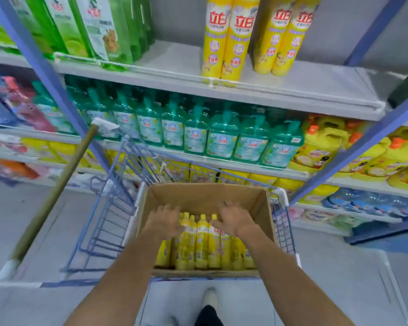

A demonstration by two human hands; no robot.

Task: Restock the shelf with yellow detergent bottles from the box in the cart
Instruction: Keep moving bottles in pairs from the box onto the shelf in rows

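Both forearms reach away from me toward twelve o'clock, and below them at six o'clock I see one pale shoe (210,298) on the grey floor. My left hand (163,223) hangs over the near-left of the cardboard box (205,196), fingers spread, pinching nothing; my right hand (233,220) sits at about one o'clock from it, fingers also splayed and loose, just above the bottle caps. Whether either palm touches a cap, I cannot tell. Lying packed in the box are the yellow detergent bottles (201,243), caps pointing away from me, and the box rests in the blue wire cart (108,208). At twelve o'clock, high up, the upper shelf (304,90) carries four tall yellow bottles (236,38), in two pairs, with bare board to their right. Teal pump bottles (219,137) fill the shelf below.
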